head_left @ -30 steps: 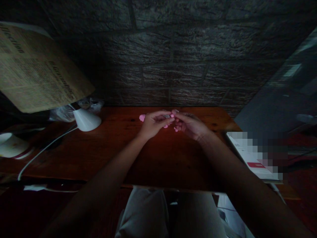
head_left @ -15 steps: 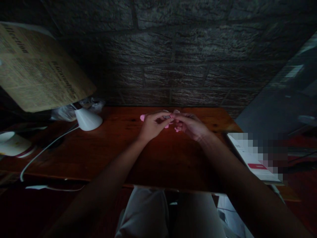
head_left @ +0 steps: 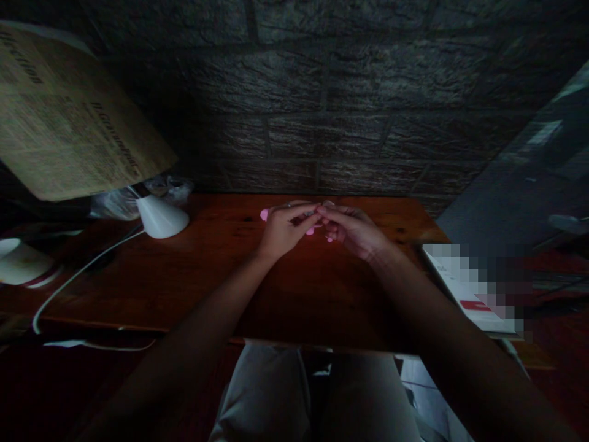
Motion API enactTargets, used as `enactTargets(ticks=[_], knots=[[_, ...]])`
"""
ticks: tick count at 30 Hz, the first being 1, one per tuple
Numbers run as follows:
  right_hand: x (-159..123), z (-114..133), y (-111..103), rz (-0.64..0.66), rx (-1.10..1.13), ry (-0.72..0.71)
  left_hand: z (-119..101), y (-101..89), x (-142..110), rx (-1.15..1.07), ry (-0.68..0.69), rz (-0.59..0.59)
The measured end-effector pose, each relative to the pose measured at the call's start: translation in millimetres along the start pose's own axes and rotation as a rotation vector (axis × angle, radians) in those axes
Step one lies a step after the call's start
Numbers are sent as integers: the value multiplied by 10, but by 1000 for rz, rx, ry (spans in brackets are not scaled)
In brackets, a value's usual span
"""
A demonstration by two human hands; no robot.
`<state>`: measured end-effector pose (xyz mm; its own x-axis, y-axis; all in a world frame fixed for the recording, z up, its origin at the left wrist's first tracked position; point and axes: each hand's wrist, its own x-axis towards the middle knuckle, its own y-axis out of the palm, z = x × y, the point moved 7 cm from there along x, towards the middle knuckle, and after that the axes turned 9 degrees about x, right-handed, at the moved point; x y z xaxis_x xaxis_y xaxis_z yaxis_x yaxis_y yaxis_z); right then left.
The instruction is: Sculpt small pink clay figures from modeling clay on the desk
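Observation:
Over the far middle of the wooden table, my left hand point(head_left: 283, 228) and my right hand point(head_left: 352, 230) meet, thumbs and fingertips pinched close together. A small pink and whitish object lies between and behind them, mostly hidden by the fingers. One pink rounded piece point(head_left: 264, 214) sticks out past the left hand. Another pink bit point(head_left: 310, 231) shows under the left fingertips, and a small pink tip point(head_left: 329, 239) shows below the right fingers. Whether these belong to one object I cannot make out.
A white conical lamp base point(head_left: 162, 216) with a newsprint-patterned shade point(head_left: 78, 116) stands at the left, its white cord point(head_left: 87, 264) running forward. A paper cup point(head_left: 23, 263) lies near the left edge. A white box point(head_left: 478, 294) sits right. A brick wall point(head_left: 294, 92) rises behind.
Both hands stay pinched together in nearly the same place, with the fingers shifting slightly. The whole view has moved a little.

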<state>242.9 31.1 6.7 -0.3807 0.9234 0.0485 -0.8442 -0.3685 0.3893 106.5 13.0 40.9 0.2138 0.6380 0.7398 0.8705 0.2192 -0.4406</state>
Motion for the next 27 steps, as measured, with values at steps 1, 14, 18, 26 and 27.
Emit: enactTargets(ticks=[1, 14, 18, 26, 27], knots=[[-3, 10, 6, -4, -9, -19, 0, -2, 1, -5, 1, -2], [-18, 37, -20, 10, -91, -23, 59, 68, 8, -163, -88, 65], [-28, 62, 12, 15, -86, -53, 128, 102, -2, -231, -173, 78], [-16, 49, 18, -7, 2, -24, 160, 127, -17, -280, -249, 71], [-13, 49, 15, -9, -6, -29, 156, 126, -16, -277, -245, 70]])
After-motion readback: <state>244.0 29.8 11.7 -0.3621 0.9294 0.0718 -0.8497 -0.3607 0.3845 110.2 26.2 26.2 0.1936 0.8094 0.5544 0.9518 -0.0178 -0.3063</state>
